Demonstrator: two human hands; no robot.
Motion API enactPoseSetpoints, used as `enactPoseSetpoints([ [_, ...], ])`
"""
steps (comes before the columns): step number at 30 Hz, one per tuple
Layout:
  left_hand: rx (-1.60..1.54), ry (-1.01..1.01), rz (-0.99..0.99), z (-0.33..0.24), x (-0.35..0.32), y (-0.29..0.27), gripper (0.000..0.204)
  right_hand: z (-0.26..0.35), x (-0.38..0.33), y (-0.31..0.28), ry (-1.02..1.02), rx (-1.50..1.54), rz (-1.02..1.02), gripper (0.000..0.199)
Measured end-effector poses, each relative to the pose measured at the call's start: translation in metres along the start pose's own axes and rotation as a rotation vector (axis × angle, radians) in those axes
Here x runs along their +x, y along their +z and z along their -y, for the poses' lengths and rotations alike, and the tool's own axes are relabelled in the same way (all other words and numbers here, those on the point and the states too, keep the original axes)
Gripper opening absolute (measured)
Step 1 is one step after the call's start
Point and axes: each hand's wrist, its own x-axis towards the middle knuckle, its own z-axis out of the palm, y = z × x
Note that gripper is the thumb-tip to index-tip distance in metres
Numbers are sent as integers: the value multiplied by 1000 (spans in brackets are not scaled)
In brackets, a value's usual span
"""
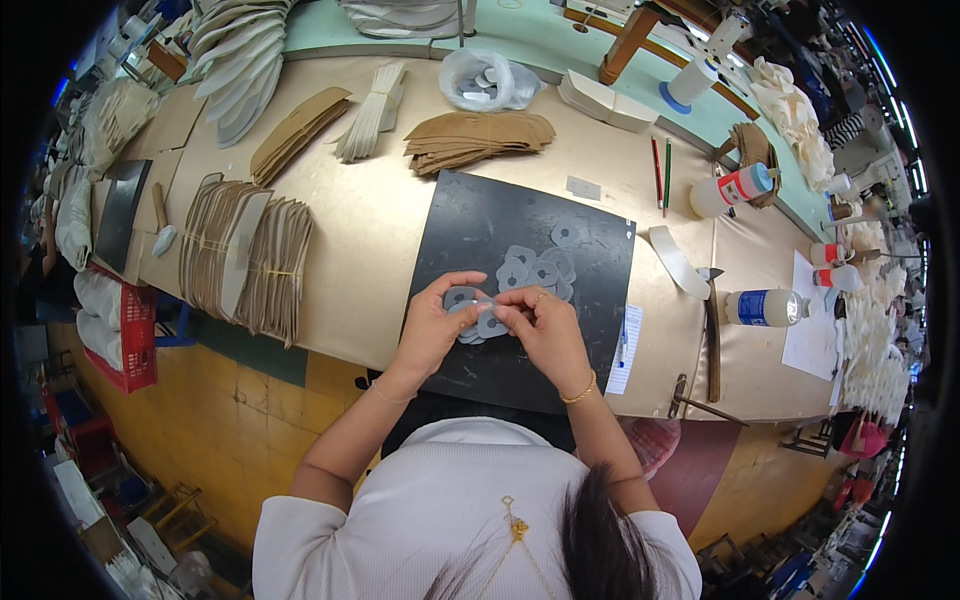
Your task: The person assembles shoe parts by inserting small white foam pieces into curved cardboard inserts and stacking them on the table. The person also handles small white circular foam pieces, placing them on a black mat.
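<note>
Over a black mat (470, 225), my left hand (437, 325) and my right hand (548, 335) meet, fingertips pinched close together. Between them is a thin grey cut-out piece (462, 296) with rounded edges; its far end is partly hidden by my fingers. Both hands grip it, left thumb and index finger on one side, right thumb and fingertips on the other. Beyond my right hand lies a loose heap of similar grey pieces (516, 272), several with a round hole and a slit. More of them (490, 326) lie under my hands.
Bundled brown panels (478, 138) and tied stacks (275, 265) lie beyond the mat and to the left. A bag of grey pieces (483, 80) stands farther back. On the right are two pencils (661, 175), a glue bottle (732, 190), another bottle (765, 308) and a hammer (712, 335).
</note>
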Motion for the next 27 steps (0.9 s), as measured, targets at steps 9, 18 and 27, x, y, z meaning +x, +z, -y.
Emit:
enactPoseSetpoints([
  [9,-361,-186,100,-1,-1,-10,53,-2,18,-17,-109,-333,-352,21],
  [18,-9,-1,160,2,-6,7,63,8,12,2,-237,-276,-61,30],
  [27,129,95,47,-2,-5,0,60,14,3,-17,163,-50,55,18],
])
